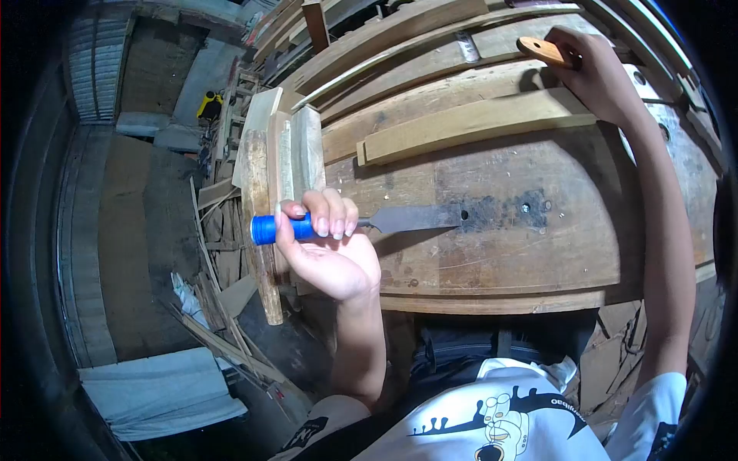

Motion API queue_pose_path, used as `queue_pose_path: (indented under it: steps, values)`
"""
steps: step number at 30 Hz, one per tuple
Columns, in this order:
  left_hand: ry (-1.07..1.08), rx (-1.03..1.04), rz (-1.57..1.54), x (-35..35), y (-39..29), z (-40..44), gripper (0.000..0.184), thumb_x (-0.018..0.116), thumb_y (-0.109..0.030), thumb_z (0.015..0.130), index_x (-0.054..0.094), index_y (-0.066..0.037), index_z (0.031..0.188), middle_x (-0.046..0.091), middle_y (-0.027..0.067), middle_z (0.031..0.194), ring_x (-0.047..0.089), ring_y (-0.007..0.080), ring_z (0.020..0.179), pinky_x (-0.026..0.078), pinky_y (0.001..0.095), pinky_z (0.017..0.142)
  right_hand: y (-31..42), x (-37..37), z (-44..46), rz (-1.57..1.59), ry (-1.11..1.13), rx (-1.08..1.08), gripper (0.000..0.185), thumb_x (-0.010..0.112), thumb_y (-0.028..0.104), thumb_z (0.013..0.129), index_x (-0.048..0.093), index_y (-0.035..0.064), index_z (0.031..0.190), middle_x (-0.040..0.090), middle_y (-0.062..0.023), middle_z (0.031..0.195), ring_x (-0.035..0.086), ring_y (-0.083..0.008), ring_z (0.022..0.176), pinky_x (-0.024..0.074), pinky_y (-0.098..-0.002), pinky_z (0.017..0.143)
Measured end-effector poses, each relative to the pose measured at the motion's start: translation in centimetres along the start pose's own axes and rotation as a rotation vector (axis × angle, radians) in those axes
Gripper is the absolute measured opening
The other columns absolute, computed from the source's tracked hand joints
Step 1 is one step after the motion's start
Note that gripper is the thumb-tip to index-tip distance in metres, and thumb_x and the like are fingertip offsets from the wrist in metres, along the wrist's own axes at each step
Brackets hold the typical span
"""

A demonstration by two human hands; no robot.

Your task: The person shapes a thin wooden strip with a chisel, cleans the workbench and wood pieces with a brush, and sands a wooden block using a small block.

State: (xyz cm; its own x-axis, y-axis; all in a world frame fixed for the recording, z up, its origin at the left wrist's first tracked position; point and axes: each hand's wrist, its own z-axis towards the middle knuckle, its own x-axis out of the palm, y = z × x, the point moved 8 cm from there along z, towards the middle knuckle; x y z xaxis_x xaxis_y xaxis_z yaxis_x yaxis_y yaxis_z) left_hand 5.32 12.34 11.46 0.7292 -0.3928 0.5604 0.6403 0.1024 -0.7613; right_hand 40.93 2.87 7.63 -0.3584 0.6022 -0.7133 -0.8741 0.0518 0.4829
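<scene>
My left hand [330, 250] is closed around the blue handle of a chisel [415, 218]. Its wide flat steel blade points right across the workbench [461, 261], its tip by a dark hole in the top. At the far right of the bench, my right hand [596, 73] is closed on a tool with an orange wooden handle [541, 51]. That handle has a small hole near its end; the rest of the tool is hidden behind my hand. Just below the right hand lies a long wooden strip [477, 129] with a stepped left end.
Long boards [400, 42] lie along the back of the bench. Upright wooden pieces [307, 150] stand at its left end, beside a rough round stick [270, 284]. Scrap wood litters the floor, where a pale cloth [161, 392] hangs at lower left.
</scene>
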Motion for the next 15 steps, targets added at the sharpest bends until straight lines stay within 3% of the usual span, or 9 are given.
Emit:
queue_pose_path:
  steps: [3, 4, 7, 8, 15]
  values:
    - [0.003, 0.010, -0.017, -0.3, 0.2, 0.1, 0.023, 0.051, -0.029, 0.103, 0.051, -0.010, 0.090, 0.037, -0.0023, 0.068, 0.037, 0.0081, 0.059, 0.031, 0.0231, 0.052, 0.1, 0.1, 0.1, 0.028, 0.041, 0.032, 0.030, 0.070, 0.001, 0.078, 0.060, -0.0029, 0.106, 0.059, -0.0191, 0.080, 0.053, -0.0310, 0.071, 0.0451, -0.0381, 0.069]
    - [0.000, 0.003, -0.029, -0.7, 0.3, 0.2, 0.023, 0.051, -0.030, 0.103, 0.051, -0.010, 0.090, 0.037, -0.0023, 0.068, 0.037, 0.0082, 0.059, 0.031, 0.0232, 0.052, -0.1, 0.3, 0.2, -0.074, 0.100, 0.083, 0.027, 0.071, 0.003, 0.080, 0.061, -0.0028, 0.105, 0.061, -0.0181, 0.080, 0.055, -0.0297, 0.071, 0.0461, -0.0374, 0.068]
    - [-0.037, -0.022, -0.058, -1.6, 0.7, 0.3, 0.025, 0.052, -0.030, 0.102, 0.052, -0.010, 0.089, 0.037, -0.0024, 0.067, 0.037, 0.0087, 0.059, 0.031, 0.0236, 0.051, -0.2, 0.2, -0.3, 0.037, 0.010, 0.067, 0.024, 0.071, 0.008, 0.084, 0.062, -0.0027, 0.104, 0.062, -0.0165, 0.079, 0.057, -0.0276, 0.071, 0.0474, -0.0368, 0.069]
    - [-0.057, -0.030, -0.069, -2.0, 0.9, 0.2, 0.025, 0.053, -0.030, 0.102, 0.052, -0.010, 0.088, 0.037, -0.0024, 0.067, 0.037, 0.0089, 0.059, 0.031, 0.0238, 0.051, 0.7, -0.8, 0.0, -0.004, 0.077, 0.183, 0.024, 0.079, 0.014, 0.073, 0.063, 0.0000, 0.086, 0.061, -0.0160, 0.068, 0.062, -0.0316, 0.064, 0.0470, -0.0406, 0.059]
    - [-0.116, -0.028, -0.124, -4.1, 1.5, 0.0, 0.026, 0.054, -0.028, 0.101, 0.054, -0.008, 0.084, 0.038, -0.0015, 0.066, 0.037, 0.0095, 0.059, 0.031, 0.0244, 0.050, 0.8, -1.0, 0.1, -0.047, 0.076, 0.140, 0.024, 0.078, 0.012, 0.072, 0.063, -0.0006, 0.085, 0.060, -0.0167, 0.067, 0.060, -0.0328, 0.062, 0.0454, -0.0413, 0.057]
